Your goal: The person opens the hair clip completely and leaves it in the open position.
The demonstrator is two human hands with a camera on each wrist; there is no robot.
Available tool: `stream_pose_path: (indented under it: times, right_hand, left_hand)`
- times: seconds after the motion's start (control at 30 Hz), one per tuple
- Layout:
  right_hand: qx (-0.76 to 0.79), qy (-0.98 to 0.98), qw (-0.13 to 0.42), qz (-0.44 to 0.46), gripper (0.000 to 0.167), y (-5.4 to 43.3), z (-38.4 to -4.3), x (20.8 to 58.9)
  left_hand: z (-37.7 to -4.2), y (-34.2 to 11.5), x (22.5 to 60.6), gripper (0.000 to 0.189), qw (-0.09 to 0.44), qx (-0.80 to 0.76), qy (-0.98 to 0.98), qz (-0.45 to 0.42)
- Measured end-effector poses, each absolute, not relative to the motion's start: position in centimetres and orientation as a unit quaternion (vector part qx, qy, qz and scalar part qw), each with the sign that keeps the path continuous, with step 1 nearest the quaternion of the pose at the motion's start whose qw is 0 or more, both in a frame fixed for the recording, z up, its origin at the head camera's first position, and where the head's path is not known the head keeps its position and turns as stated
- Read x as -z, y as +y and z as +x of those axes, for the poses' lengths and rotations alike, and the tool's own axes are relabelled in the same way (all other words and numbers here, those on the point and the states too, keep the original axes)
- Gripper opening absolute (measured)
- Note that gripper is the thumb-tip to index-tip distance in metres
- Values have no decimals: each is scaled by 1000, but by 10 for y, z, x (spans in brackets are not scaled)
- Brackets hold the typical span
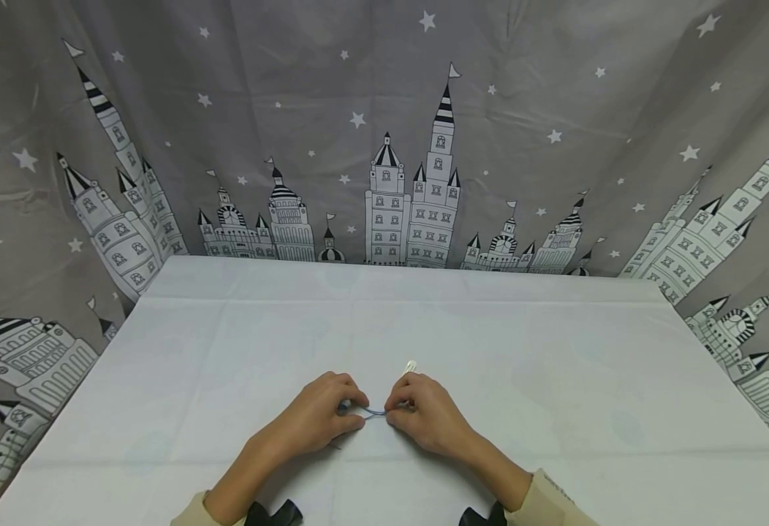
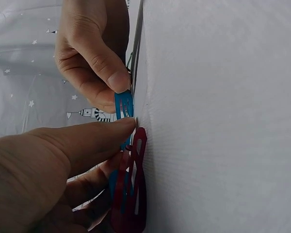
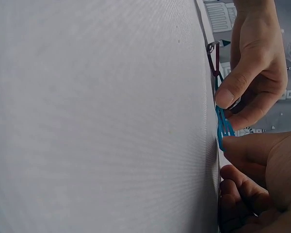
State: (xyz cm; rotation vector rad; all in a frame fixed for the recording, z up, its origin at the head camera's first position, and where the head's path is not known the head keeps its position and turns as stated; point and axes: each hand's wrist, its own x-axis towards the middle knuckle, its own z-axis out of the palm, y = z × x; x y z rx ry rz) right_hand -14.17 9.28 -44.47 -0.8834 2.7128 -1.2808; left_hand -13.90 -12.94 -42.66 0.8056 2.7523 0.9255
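Note:
Both hands are close together low over the white table. A blue snap hair clip spans the gap between them. My left hand pinches one end of it between thumb and finger. The thumb and fingertip of my right hand pinch the other end. A dark red hair clip shows beside my left fingers, close to the tabletop, with more blue partly hidden behind it. Just beyond my right fingers a pale clip sticks out, its lower part covered by the hand.
The white cloth-covered table stretches out ahead and to both sides. Behind it hangs a grey curtain printed with castles and stars. Black wrist mounts show at the lower edge, near beige sleeves.

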Motion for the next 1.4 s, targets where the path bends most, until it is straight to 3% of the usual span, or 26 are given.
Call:
stream_pose_path:
  times: [0.8, 1.4]
  right_hand:
    - [414, 860, 30, -296, 5, 97, -143, 440]
    - [466, 843, -9, -267, 4, 103, -142, 431]
  left_hand:
    - [-139, -128, 427, 20, 63, -312, 911, 263]
    - [-144, -118, 422, 24, 47, -339, 910, 233]
